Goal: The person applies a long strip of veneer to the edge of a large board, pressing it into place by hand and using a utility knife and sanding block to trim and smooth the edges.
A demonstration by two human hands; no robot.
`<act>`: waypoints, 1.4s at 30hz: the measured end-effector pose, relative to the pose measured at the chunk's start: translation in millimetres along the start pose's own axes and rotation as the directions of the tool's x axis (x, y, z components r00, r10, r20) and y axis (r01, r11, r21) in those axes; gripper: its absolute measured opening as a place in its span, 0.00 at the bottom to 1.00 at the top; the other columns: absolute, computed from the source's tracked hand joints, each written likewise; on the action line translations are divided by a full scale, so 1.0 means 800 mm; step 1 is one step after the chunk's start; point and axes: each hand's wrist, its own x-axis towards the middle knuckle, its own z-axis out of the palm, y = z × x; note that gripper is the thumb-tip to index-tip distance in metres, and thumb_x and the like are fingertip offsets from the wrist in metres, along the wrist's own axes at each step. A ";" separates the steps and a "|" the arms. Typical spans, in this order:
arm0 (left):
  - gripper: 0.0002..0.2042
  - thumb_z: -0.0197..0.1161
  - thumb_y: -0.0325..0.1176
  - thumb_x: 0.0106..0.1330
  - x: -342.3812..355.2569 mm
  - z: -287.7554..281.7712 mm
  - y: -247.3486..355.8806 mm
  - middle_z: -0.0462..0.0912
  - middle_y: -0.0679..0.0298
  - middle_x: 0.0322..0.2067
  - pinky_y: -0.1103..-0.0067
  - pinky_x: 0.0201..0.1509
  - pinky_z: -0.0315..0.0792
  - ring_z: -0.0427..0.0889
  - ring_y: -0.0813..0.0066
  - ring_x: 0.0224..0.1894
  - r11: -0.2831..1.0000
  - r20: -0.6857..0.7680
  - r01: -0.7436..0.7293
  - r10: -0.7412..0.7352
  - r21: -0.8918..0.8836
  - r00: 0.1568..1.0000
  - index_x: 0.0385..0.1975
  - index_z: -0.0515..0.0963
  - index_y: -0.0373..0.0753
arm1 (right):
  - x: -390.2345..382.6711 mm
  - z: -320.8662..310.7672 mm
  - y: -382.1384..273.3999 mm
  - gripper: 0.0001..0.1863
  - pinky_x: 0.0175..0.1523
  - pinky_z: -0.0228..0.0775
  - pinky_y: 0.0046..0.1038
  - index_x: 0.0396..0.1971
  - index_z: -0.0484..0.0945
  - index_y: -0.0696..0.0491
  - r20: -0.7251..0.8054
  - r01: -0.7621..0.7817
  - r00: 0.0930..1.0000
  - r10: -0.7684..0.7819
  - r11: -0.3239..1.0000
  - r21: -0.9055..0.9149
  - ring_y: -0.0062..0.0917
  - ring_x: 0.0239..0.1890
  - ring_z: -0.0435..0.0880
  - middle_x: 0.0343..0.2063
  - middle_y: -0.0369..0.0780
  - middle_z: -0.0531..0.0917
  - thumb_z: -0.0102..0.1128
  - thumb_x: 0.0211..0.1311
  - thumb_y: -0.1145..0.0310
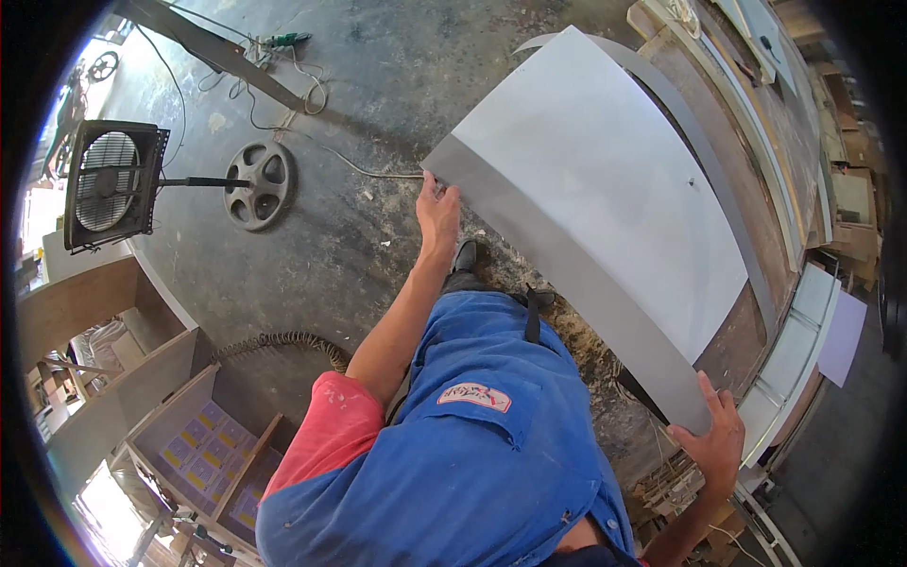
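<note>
Grey board [605, 180]: large, flat, held between both hands, resting over table [732, 345]. Left hand [437, 213] clasps its far corner; right hand [710, 437] grips its near corner. Floor fan [113, 184] well left of left hand, on the concrete floor [312, 246]

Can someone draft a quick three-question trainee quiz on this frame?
1. True or false: both the left hand and the right hand grip the large flat grey rectangular panel.
2. What stands on the concrete floor at far left? A) black box fan on a round wheel-like base B) ladder C) blue barrel
3. Fill in: the left hand holds the panel at a ____.

Key: 1 true; 2 A, the black box fan; 3 corner.
</note>
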 end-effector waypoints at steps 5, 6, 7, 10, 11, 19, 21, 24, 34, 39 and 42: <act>0.34 0.57 0.23 0.63 -0.003 -0.004 0.005 0.69 0.53 0.66 0.79 0.58 0.71 0.76 0.70 0.57 0.998 -0.008 0.040 -0.040 -0.057 0.999 0.72 0.56 0.28 | 0.003 0.002 0.007 0.55 0.42 0.73 0.46 0.69 0.69 0.41 0.010 -0.010 1.000 0.009 1.000 0.023 0.46 0.40 0.80 0.39 0.48 0.76 0.85 0.33 0.60; 0.34 0.57 0.23 0.63 0.001 -0.011 -0.007 0.69 0.53 0.66 0.79 0.58 0.71 0.76 0.70 0.57 0.998 -0.002 0.040 -0.041 -0.053 0.999 0.72 0.56 0.28 | 0.004 0.003 0.008 0.54 0.42 0.73 0.46 0.69 0.69 0.41 0.002 -0.007 1.000 0.007 1.000 0.008 0.46 0.40 0.80 0.39 0.48 0.76 0.85 0.33 0.60; 0.37 0.60 0.24 0.61 0.010 -0.027 -0.028 0.62 0.50 0.70 0.74 0.66 0.66 0.69 0.63 0.65 0.949 -0.047 -0.118 0.137 0.293 0.989 0.73 0.55 0.30 | 0.005 0.001 0.007 0.54 0.43 0.73 0.46 0.69 0.69 0.41 -0.006 0.000 1.000 0.000 1.000 -0.011 0.46 0.40 0.80 0.38 0.48 0.76 0.85 0.33 0.60; 0.44 0.66 0.25 0.56 0.015 -0.044 -0.002 0.54 0.50 0.74 0.67 0.77 0.55 0.56 0.53 0.75 0.489 0.239 -0.446 0.427 0.750 0.872 0.75 0.52 0.35 | 0.002 -0.002 0.004 0.54 0.43 0.73 0.45 0.69 0.69 0.41 -0.004 -0.005 1.000 0.005 1.000 -0.003 0.46 0.40 0.81 0.38 0.48 0.76 0.85 0.33 0.60; 0.48 0.70 0.26 0.53 0.013 -0.045 0.018 0.52 0.51 0.75 0.63 0.80 0.49 0.49 0.50 0.78 0.165 0.497 -0.614 0.445 0.772 0.745 0.76 0.51 0.38 | 0.001 -0.001 0.004 0.54 0.43 0.73 0.45 0.69 0.69 0.41 -0.002 -0.018 1.000 0.018 1.000 0.001 0.46 0.40 0.81 0.38 0.48 0.76 0.85 0.33 0.60; 0.43 0.77 0.30 0.49 0.087 -0.031 0.062 0.60 0.57 0.72 0.62 0.80 0.52 0.56 0.56 0.75 -0.085 0.940 -0.936 0.014 0.341 0.341 0.69 0.66 0.44 | 0.006 0.003 0.009 0.54 0.42 0.74 0.43 0.69 0.69 0.41 0.002 0.001 1.000 -0.001 1.000 0.014 0.44 0.39 0.80 0.38 0.47 0.75 0.85 0.33 0.60; 0.40 0.78 0.30 0.49 0.097 -0.030 0.063 0.63 0.57 0.71 0.63 0.78 0.55 0.59 0.57 0.74 -0.053 0.960 -0.959 -0.008 0.280 0.281 0.67 0.69 0.43 | 0.006 0.007 0.010 0.54 0.43 0.74 0.41 0.68 0.70 0.41 -0.013 -0.013 1.000 0.013 1.000 -0.003 0.43 0.38 0.80 0.37 0.46 0.75 0.85 0.31 0.64; 0.39 0.79 0.30 0.48 0.097 -0.020 0.081 0.67 0.58 0.68 0.67 0.76 0.61 0.65 0.57 0.70 -0.120 0.968 -0.964 -0.055 0.237 0.245 0.64 0.72 0.43 | 0.008 0.013 0.016 0.54 0.44 0.74 0.41 0.68 0.70 0.40 -0.002 -0.034 0.999 0.034 0.999 -0.021 0.42 0.38 0.80 0.37 0.45 0.75 0.85 0.31 0.63; 0.39 0.79 0.28 0.47 0.100 -0.013 0.084 0.67 0.58 0.68 0.66 0.76 0.64 0.65 0.56 0.70 -0.090 0.958 -0.961 -0.093 0.262 0.270 0.64 0.72 0.45 | 0.020 0.018 0.006 0.54 0.45 0.73 0.42 0.69 0.69 0.38 0.034 -0.052 0.998 0.053 0.999 -0.009 0.41 0.40 0.80 0.37 0.44 0.75 0.84 0.34 0.59; 0.39 0.79 0.27 0.46 0.098 -0.012 0.088 0.67 0.57 0.68 0.66 0.75 0.64 0.65 0.56 0.70 -0.051 0.954 -0.959 -0.099 0.278 0.282 0.64 0.72 0.45 | 0.018 0.018 0.012 0.54 0.46 0.73 0.42 0.69 0.69 0.38 0.036 -0.050 0.998 0.050 0.999 0.001 0.42 0.41 0.81 0.39 0.44 0.76 0.84 0.34 0.59; 0.39 0.79 0.25 0.46 0.097 -0.014 0.087 0.67 0.57 0.68 0.66 0.75 0.64 0.65 0.56 0.70 -0.019 0.950 -0.955 -0.094 0.297 0.298 0.64 0.72 0.45 | 0.021 0.018 0.012 0.54 0.46 0.73 0.42 0.69 0.69 0.38 0.034 -0.041 0.999 0.040 0.999 0.009 0.42 0.42 0.81 0.40 0.44 0.76 0.84 0.35 0.59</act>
